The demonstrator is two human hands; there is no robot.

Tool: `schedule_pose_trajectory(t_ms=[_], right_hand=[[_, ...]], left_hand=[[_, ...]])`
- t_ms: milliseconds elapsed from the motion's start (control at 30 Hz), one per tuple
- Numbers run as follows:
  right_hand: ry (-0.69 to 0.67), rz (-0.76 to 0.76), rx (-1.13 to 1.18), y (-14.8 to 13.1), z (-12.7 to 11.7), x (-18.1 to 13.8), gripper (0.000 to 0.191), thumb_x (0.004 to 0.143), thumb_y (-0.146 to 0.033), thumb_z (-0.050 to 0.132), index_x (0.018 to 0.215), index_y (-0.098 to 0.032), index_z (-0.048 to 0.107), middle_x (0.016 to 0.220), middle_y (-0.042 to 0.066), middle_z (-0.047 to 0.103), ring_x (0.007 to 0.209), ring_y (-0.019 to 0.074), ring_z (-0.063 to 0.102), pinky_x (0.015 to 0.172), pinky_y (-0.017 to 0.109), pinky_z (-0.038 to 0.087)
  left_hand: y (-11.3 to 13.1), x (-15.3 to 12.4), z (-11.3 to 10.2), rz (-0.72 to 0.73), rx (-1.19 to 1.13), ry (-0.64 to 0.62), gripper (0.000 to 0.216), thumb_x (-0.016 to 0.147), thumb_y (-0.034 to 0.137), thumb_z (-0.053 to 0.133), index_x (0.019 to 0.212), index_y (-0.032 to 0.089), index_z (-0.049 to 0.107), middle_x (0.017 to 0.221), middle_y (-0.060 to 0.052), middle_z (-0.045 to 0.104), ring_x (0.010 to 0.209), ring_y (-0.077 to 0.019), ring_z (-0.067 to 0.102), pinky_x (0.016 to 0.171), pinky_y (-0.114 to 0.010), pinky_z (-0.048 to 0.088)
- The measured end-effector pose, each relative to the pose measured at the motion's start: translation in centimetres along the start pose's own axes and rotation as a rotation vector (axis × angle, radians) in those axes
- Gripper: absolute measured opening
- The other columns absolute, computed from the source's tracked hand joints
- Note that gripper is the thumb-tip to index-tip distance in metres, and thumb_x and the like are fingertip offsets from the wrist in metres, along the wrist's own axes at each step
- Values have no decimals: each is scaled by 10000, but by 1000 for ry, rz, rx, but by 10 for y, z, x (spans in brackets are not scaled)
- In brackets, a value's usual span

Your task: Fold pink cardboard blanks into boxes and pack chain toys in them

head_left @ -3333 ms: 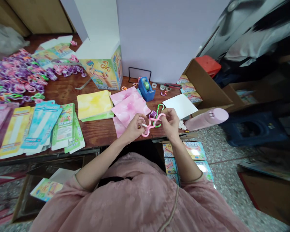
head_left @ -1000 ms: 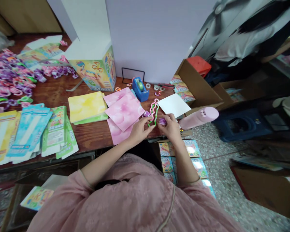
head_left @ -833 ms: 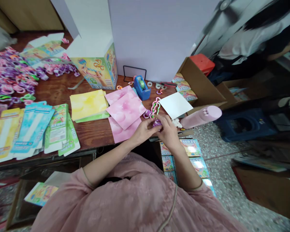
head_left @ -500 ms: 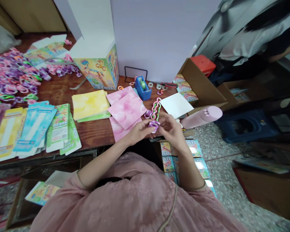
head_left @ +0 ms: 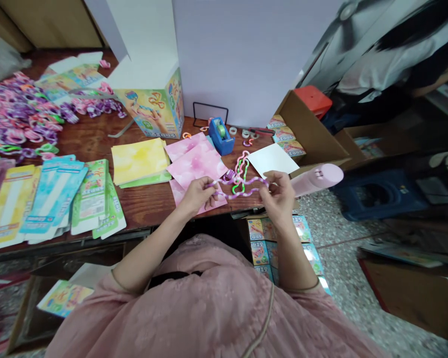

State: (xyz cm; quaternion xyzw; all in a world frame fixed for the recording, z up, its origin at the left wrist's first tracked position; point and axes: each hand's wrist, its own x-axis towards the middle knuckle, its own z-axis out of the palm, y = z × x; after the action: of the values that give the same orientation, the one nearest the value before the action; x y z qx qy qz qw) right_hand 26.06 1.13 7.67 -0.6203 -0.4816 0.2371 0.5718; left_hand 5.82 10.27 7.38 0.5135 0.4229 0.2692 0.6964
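Observation:
Between my two hands a purple and white wavy loop (head_left: 245,194) is drawn out sideways. My left hand (head_left: 200,194) pinches its left end above the pink cards (head_left: 199,171). At the other end my right hand (head_left: 278,195) grips it, close to the pale pink bottle (head_left: 315,178). Behind the held loop, a pink wavy loop (head_left: 242,158) and a green and white one (head_left: 240,166) lie on the wooden table (head_left: 140,204), beside a coiled purple one (head_left: 229,175).
A blue tape dispenser (head_left: 222,141), yellow cards (head_left: 140,160) and a white card (head_left: 274,163) lie around. On the left are flat packets (head_left: 56,196) and a heap of coloured loops (head_left: 18,109). Small boxes fill a carton (head_left: 313,132) at right. A person (head_left: 381,64) is at far right.
My hands have moved apart, left hand leftward and right hand rightward. The purple loop, bunched up between them before, is now stretched out long.

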Motion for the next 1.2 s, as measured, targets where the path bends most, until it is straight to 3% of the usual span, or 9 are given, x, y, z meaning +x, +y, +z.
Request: schedule_pose_trajectory(t_ms=[233,367,433,533,667,900,1033,1133,1200], right_hand=[[-142,153,56,12,7,-10,263,812,-357,718,1035,-256,621,739,-42,567,496,110,517,389,246,475],[-126,340,223,20,10,-5,308,752,-414,763,989,-236,677,675,-49,617,452,97,510,375,235,479],[-62,386,275,23,11,2,313,717,-412,772,959,-230,695,692,-44,652,452,88,519,381,226,482],[4,392,334,24,13,19,288,676,-381,776,903,-217,711,682,-45,669,427,66,494,366,201,441],[23,290,315,28,8,48,271,668,-351,763,889,-204,712,672,-45,679,407,54,467,352,188,389],[-242,291,-176,63,-21,117,161,734,-218,680,888,-172,668,528,-86,540,414,75,484,413,193,410],[-234,314,-332,82,-15,138,75,784,-138,610,844,-172,639,517,-62,529,432,127,528,488,268,489],[-154,258,-461,88,-3,140,68,809,-129,614,840,-178,651,653,25,619,619,209,644,699,386,571],[-83,194,-531,86,5,136,80,820,-144,627,875,-183,670,860,103,679,827,267,683,873,448,555]], left_hand=[[5,2,-29,185,98,134,69,761,148,614,807,164,564,566,48,619,406,-95,590,382,-176,477],[-7,-11,-32,146,153,-37,345,825,230,646,1163,164,619,622,53,653,437,-117,633,427,-196,516],[-20,-19,-28,130,243,-149,360,848,237,639,1202,175,658,613,56,639,440,-98,619,440,-172,501],[-40,-28,-13,134,271,-180,338,881,259,617,1204,189,687,652,53,628,448,-77,602,432,-154,481],[-57,-23,21,64,55,-158,472,948,357,572,1378,164,546,762,29,639,459,-96,623,402,-182,489],[-76,4,72,54,80,-254,581,966,235,532,1529,225,387,948,9,625,506,-77,619,467,-215,528],[-80,15,64,298,450,-79,430,956,190,560,1385,215,544,917,-9,653,695,-141,672,657,-279,584],[-72,33,49,490,813,154,379,969,174,555,1344,217,590,1134,-100,680,980,-237,701,837,-353,581],[-65,50,40,485,1002,218,458,960,193,600,1415,203,551,1285,-153,625,1016,-272,701,837,-367,569]])
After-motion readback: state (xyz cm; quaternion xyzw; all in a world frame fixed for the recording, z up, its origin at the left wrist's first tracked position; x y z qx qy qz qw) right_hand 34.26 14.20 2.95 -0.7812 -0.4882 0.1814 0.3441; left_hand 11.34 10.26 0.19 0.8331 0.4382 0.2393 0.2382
